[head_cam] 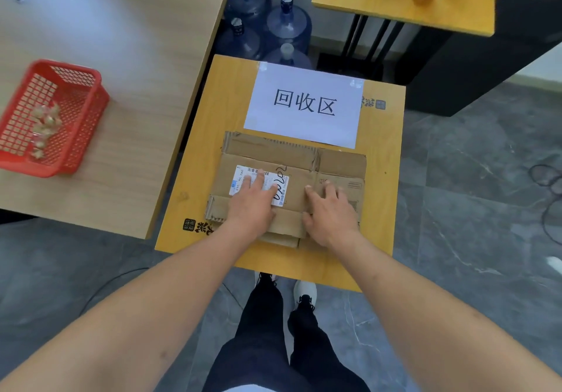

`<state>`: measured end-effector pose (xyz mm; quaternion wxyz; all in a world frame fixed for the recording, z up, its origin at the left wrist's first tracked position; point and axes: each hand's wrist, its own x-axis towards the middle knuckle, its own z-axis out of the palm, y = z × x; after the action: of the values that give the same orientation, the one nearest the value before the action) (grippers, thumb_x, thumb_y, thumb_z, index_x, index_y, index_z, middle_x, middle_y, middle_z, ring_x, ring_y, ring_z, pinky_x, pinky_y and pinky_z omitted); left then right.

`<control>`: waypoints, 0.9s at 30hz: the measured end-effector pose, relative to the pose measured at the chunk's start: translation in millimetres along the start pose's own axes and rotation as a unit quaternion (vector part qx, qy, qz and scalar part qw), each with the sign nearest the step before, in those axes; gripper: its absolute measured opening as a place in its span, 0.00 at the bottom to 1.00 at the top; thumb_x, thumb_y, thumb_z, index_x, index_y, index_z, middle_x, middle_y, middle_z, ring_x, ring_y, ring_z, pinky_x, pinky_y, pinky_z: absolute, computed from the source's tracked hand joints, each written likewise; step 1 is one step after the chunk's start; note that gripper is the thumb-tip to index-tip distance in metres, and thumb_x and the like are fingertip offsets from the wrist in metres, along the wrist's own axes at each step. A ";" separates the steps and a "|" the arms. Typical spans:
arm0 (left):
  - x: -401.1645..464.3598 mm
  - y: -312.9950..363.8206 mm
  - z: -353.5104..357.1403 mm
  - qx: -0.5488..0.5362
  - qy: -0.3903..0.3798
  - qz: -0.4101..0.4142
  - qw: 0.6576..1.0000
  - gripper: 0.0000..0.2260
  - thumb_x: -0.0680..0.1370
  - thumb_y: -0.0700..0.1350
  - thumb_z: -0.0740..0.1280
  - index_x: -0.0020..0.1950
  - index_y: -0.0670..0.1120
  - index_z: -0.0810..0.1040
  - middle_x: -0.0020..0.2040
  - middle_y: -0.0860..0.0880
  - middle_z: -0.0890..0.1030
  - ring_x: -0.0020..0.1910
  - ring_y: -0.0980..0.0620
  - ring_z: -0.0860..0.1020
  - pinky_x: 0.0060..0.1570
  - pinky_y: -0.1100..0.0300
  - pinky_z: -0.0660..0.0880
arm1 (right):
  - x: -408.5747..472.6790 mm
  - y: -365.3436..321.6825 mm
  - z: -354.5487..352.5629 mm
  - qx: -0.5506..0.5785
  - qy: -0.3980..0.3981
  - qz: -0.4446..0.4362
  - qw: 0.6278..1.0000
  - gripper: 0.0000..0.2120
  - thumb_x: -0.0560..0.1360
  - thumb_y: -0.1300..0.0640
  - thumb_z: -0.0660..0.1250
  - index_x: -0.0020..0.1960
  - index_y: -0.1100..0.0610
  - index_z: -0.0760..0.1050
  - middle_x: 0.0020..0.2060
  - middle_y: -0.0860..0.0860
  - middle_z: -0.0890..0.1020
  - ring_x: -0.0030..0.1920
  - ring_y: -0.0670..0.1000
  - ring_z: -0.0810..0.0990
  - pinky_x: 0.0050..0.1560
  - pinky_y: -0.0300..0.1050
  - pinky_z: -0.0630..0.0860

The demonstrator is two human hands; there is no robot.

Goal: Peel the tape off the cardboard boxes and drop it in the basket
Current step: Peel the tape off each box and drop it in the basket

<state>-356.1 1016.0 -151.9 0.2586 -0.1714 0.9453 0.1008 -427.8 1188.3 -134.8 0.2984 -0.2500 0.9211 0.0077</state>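
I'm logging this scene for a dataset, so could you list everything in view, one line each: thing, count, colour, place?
flattened cardboard box: a small stack, brown, on the yellow table
shipping label: one, white, on the top box, partly under the left hand
paper sign: one, white with black characters, behind the boxes
yellow table: one, centre
basket: one, red mesh, on the pale wood table
tape scraps: a clump, clear, in the basket
pale wood table: one, left
water jugs: four, blue, on the floor
second yellow table: one, top right, holding blurred bottles
left hand: open, pressing on the label
right hand: open, flat on the box
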 end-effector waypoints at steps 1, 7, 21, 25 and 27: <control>-1.6 2.3 -4.6 0.003 -0.006 0.000 1.000 0.27 0.82 0.54 0.66 0.79 0.55 0.61 0.83 0.45 0.51 0.81 0.39 0.53 0.66 0.43 0.72 | -2.3 -1.9 -5.4 -0.009 -0.009 -0.007 1.000 0.29 0.83 0.45 0.59 0.81 0.48 0.56 0.76 0.60 0.61 0.75 0.66 0.62 0.68 0.59 0.71; -26.6 8.4 -44.6 -0.011 0.015 0.015 1.000 0.25 0.83 0.52 0.64 0.79 0.52 0.64 0.80 0.46 0.63 0.75 0.41 0.65 0.71 0.46 0.68 | -25.9 -20.5 -42.6 -0.051 0.026 -0.071 0.996 0.23 0.82 0.51 0.60 0.76 0.54 0.65 0.63 0.58 0.73 0.60 0.62 0.76 0.57 0.55 0.75; -155.3 -36.7 -150.1 -0.082 0.205 -0.058 0.973 0.25 0.83 0.55 0.62 0.80 0.52 0.65 0.79 0.49 0.66 0.75 0.45 0.68 0.72 0.47 0.67 | -95.5 -93.2 -157.5 -0.051 0.212 -0.258 0.941 0.20 0.85 0.46 0.54 0.71 0.53 0.71 0.67 0.55 0.76 0.65 0.60 0.75 0.62 0.55 0.73; -194.4 -70.1 -178.1 -0.089 0.255 -0.082 0.959 0.26 0.83 0.57 0.62 0.79 0.50 0.65 0.78 0.47 0.67 0.76 0.45 0.66 0.73 0.45 0.66 | -117.3 -133.5 -187.9 -0.053 0.250 -0.308 0.916 0.21 0.85 0.44 0.53 0.71 0.53 0.72 0.64 0.54 0.77 0.62 0.59 0.77 0.57 0.53 0.72; -213.8 -89.1 -189.9 -0.086 0.274 -0.088 0.954 0.27 0.83 0.59 0.61 0.80 0.49 0.64 0.79 0.47 0.64 0.78 0.45 0.63 0.76 0.46 0.63 | -126.5 -157.5 -199.9 -0.057 0.259 -0.332 0.905 0.22 0.85 0.43 0.52 0.70 0.53 0.73 0.62 0.53 0.78 0.61 0.58 0.77 0.56 0.53 0.73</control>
<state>-236.2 939.0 111.6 -0.0186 -0.2969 0.9486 0.1077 -375.5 1075.6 120.8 0.0198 -0.5515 0.8274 -0.1046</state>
